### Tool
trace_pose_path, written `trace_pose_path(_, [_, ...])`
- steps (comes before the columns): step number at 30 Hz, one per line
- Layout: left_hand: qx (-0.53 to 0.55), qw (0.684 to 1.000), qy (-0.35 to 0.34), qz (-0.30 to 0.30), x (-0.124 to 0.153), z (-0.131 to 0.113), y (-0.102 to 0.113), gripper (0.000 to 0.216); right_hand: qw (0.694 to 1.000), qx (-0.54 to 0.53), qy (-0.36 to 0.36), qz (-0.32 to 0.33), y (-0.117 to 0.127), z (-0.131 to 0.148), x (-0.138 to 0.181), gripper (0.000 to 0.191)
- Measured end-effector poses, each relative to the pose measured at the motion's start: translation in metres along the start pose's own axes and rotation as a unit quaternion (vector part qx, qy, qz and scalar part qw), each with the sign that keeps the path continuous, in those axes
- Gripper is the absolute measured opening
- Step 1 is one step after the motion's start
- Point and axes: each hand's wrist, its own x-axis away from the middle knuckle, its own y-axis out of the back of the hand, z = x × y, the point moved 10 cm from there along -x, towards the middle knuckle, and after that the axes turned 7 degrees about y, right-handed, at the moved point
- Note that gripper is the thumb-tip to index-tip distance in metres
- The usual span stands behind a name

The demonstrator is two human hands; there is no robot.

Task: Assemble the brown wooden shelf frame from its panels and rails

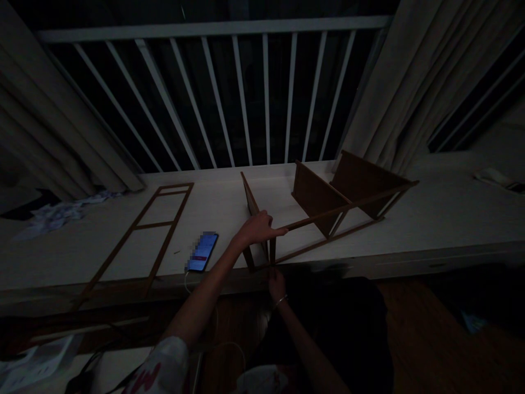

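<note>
A brown wooden shelf frame (328, 202) lies on its side on the white ledge (451, 219), its boards standing upright and thin rails joining them. My left hand (258, 229) is closed over the top corner of the nearest upright board (250, 203), where a rail meets it. My right hand (276, 284) is lower, at the ledge's front edge, fingers pinched at the bottom corner of the same frame; what they hold is too dark to make out. A thin bracelet sits on that wrist.
A separate ladder-like side frame (139, 241) lies flat on the ledge at left. A lit phone (202, 251) with a cable lies beside it. Curtains (410, 82) hang on both sides of white railing bars (266, 98). Papers (61, 210) lie at far left.
</note>
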Motion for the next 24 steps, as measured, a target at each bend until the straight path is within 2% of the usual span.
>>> trace_pose_path(6, [-0.004,1.0,-0.019,-0.015,-0.001,0.0,0.0,0.052,1.0,-0.012,0.003,-0.001,-0.003,-0.012,-0.003,0.022])
trace_pose_path(15, [-0.003,1.0,-0.015,-0.013,0.0,-0.001,0.0,0.053,0.997,-0.054,-0.032,0.033,-0.014,-0.024,-0.005,0.026])
trace_pose_path(24, [0.003,1.0,0.002,-0.004,0.0,0.0,0.0,0.053,0.996,-0.075,-0.041,0.04,-0.018,-0.027,-0.007,0.034])
